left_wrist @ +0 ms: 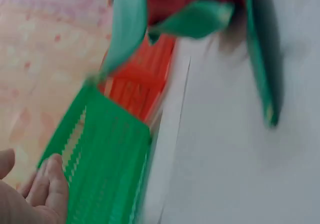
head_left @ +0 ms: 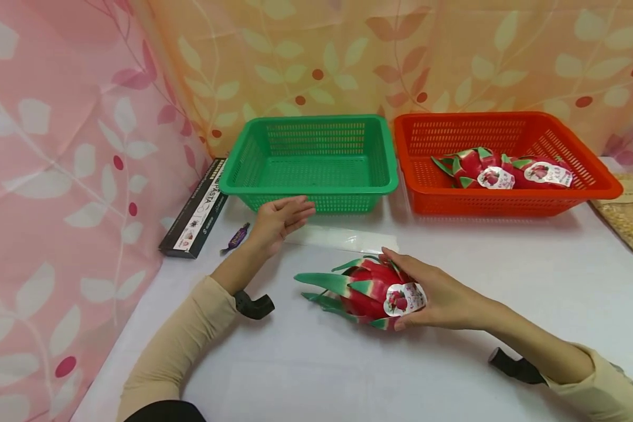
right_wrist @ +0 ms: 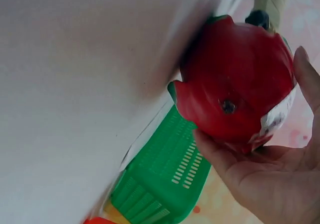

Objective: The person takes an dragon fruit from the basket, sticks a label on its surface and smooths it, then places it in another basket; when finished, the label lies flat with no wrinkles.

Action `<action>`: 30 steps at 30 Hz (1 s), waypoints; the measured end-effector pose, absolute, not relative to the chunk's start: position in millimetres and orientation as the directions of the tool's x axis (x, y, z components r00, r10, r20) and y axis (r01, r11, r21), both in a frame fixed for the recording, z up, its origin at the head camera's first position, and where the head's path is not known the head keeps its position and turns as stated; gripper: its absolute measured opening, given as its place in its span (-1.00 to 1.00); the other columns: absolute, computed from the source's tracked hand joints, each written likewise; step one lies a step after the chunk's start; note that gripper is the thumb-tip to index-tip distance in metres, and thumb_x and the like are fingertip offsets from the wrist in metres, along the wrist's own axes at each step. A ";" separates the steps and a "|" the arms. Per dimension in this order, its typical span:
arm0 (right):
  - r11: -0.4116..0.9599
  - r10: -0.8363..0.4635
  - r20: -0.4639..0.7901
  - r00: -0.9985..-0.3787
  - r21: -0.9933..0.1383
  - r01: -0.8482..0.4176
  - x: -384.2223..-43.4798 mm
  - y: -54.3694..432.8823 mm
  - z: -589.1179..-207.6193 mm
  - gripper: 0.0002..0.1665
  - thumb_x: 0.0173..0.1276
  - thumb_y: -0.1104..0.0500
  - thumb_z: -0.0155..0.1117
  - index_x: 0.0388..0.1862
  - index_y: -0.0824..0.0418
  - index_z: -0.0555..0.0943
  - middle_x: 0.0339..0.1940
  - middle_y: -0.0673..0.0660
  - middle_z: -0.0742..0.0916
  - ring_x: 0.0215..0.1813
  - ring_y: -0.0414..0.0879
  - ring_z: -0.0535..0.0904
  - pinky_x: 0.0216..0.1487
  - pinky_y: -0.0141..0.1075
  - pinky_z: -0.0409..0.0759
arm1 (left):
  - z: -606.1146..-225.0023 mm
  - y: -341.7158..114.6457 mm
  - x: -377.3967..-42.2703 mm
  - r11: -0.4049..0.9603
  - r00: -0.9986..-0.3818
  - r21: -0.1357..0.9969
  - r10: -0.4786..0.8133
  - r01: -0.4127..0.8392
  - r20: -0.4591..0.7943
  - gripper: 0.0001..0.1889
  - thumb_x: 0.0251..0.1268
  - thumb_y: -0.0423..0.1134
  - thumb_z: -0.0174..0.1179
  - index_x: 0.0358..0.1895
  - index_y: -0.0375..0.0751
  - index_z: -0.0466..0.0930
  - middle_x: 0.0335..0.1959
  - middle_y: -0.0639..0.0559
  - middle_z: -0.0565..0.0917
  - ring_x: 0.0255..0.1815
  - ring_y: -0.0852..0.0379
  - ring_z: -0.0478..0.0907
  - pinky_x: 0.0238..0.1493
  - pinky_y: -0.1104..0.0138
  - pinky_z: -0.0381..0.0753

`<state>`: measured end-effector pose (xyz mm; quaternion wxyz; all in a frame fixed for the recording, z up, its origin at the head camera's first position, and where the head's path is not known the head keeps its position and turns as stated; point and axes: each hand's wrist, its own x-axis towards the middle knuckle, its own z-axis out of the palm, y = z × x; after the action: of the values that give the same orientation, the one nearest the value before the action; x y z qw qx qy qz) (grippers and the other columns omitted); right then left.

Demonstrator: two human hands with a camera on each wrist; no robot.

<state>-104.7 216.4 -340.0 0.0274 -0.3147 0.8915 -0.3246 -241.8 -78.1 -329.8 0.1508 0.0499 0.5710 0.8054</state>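
In the head view a red dragon fruit with long green scales and a white label lies near the middle of the table. My right hand grips it around its blunt end, thumb on the near side and fingers on the far side. The right wrist view shows that round end of the dragon fruit held between thumb and fingers. My left hand holds nothing; its fingers are extended in front of the green basket, apart from the fruit. Green scales fill the top of the left wrist view.
A red basket with two labelled dragon fruits stands at back right. A clear plastic strip lies before the green basket. Left are a wrapped candy and black pasta box; a bag of yellow grains lies far right.
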 end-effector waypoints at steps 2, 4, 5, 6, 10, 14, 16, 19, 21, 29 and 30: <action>0.609 -0.583 0.183 -0.792 -0.547 -0.575 -103.4 213.5 -341.8 0.27 -0.15 -0.27 0.46 0.46 0.05 0.02 0.27 0.10 0.43 0.23 -0.05 0.39 0.07 -0.11 0.55 | -333.7 -82.9 -248.4 -0.339 -0.955 0.915 0.270 -0.217 -0.126 -0.65 0.29 -0.26 0.11 0.04 -0.43 0.47 -0.33 0.01 0.74 -0.24 0.19 0.69 -0.21 0.44 0.63; 0.614 -0.578 0.203 -0.790 -0.530 -0.585 -103.0 211.9 -343.7 0.28 -0.15 -0.28 0.45 0.46 0.06 0.01 0.26 0.11 0.43 0.22 -0.03 0.41 0.05 -0.08 0.56 | -335.5 -86.8 -253.6 -0.355 -0.955 0.904 0.257 -0.237 -0.149 -0.69 0.29 -0.22 0.12 -0.04 -0.41 0.48 -0.35 0.00 0.74 -0.25 0.18 0.69 -0.23 0.43 0.63; 0.613 -0.575 0.213 -0.790 -0.528 -0.588 -103.1 211.3 -344.7 0.28 -0.16 -0.28 0.45 0.46 0.06 0.01 0.26 0.11 0.43 0.22 -0.04 0.41 0.05 -0.08 0.56 | -335.6 -88.4 -255.7 -0.361 -0.955 0.901 0.252 -0.241 -0.154 -0.71 0.28 -0.21 0.12 -0.09 -0.40 0.49 -0.36 -0.01 0.74 -0.26 0.18 0.70 -0.24 0.43 0.64; 0.609 -0.572 0.221 -0.790 -0.531 -0.590 -103.4 210.9 -345.7 0.27 -0.15 -0.29 0.45 0.46 0.06 0.01 0.27 0.10 0.43 0.22 -0.04 0.41 0.05 -0.10 0.56 | -335.7 -90.2 -257.5 -0.365 -0.957 0.900 0.247 -0.238 -0.153 -0.73 0.28 -0.21 0.12 -0.12 -0.38 0.50 -0.38 -0.01 0.74 -0.27 0.18 0.70 -0.25 0.43 0.64; 0.596 -0.576 0.218 -0.788 -0.548 -0.587 -104.8 211.2 -347.0 0.27 -0.15 -0.29 0.44 0.47 0.01 0.00 0.30 0.07 0.41 0.23 -0.07 0.39 0.05 -0.13 0.56 | -336.1 -95.3 -263.0 -0.408 -0.962 0.887 0.244 -0.217 -0.123 -0.79 0.31 -0.23 0.08 -0.21 -0.37 0.51 -0.42 -0.04 0.74 -0.30 0.17 0.70 -0.27 0.43 0.64; 0.591 -0.566 0.184 -0.803 -0.589 -0.551 -106.9 212.9 -348.2 0.23 -0.17 -0.26 0.47 0.44 -0.04 0.05 0.30 -0.01 0.40 0.22 -0.15 0.37 0.06 -0.21 0.55 | -338.0 -96.2 -265.8 -0.432 -0.962 0.877 0.252 -0.209 -0.105 -0.81 0.31 -0.26 0.07 -0.25 -0.36 0.53 -0.43 -0.05 0.74 -0.32 0.16 0.70 -0.26 0.42 0.64; 0.575 -0.560 0.168 -0.811 -0.626 -0.527 -108.3 213.0 -349.2 0.19 -0.18 -0.22 0.50 0.41 -0.04 0.11 0.26 -0.03 0.42 0.18 -0.16 0.38 0.04 -0.26 0.55 | -338.2 -95.7 -266.2 -0.432 -0.961 0.878 0.257 -0.207 -0.101 -0.81 0.31 -0.27 0.06 -0.24 -0.37 0.52 -0.43 -0.05 0.74 -0.32 0.16 0.70 -0.26 0.42 0.64; 0.550 -0.550 0.139 -0.823 -0.682 -0.483 -109.9 211.7 -350.2 0.14 -0.22 -0.16 0.55 0.34 -0.07 0.15 0.14 -0.06 0.48 0.10 -0.18 0.41 -0.05 -0.33 0.57 | -337.4 -94.9 -266.0 -0.433 -0.963 0.880 0.257 -0.195 -0.087 -0.81 0.32 -0.27 0.06 -0.21 -0.39 0.50 -0.42 -0.05 0.74 -0.31 0.16 0.70 -0.25 0.42 0.64; 0.540 -0.544 0.136 -0.828 -0.699 -0.469 -110.4 210.4 -350.7 0.12 -0.24 -0.16 0.56 0.31 -0.10 0.16 0.08 -0.06 0.51 0.05 -0.18 0.43 -0.10 -0.36 0.58 | -336.8 -94.7 -265.9 -0.437 -0.963 0.879 0.256 -0.192 -0.083 -0.81 0.31 -0.28 0.06 -0.21 -0.39 0.50 -0.42 -0.05 0.74 -0.31 0.15 0.70 -0.23 0.42 0.64; 0.467 -0.539 0.192 -0.820 -0.743 -0.480 -110.1 209.9 -350.8 0.02 -0.21 -0.16 0.55 0.26 -0.05 0.27 -0.03 -0.05 0.58 -0.10 -0.21 0.52 -0.19 -0.38 0.61 | -337.6 -95.2 -265.5 -0.442 -0.962 0.874 0.256 -0.201 -0.092 -0.82 0.30 -0.27 0.08 -0.24 -0.37 0.53 -0.42 -0.05 0.74 -0.31 0.16 0.70 -0.23 0.41 0.64; 0.460 -0.533 0.194 -0.823 -0.750 -0.475 -110.2 210.8 -349.7 0.01 -0.21 -0.14 0.56 0.25 -0.05 0.27 -0.05 -0.05 0.58 -0.14 -0.20 0.54 -0.21 -0.38 0.62 | -338.1 -95.0 -265.5 -0.439 -0.962 0.876 0.256 -0.199 -0.090 -0.82 0.30 -0.27 0.08 -0.24 -0.37 0.53 -0.42 -0.04 0.74 -0.31 0.17 0.70 -0.23 0.42 0.64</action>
<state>-110.2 210.8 -349.7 0.0339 -0.2954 0.8538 -0.4273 -265.5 -95.0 -338.1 0.1341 0.0278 0.5122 0.8478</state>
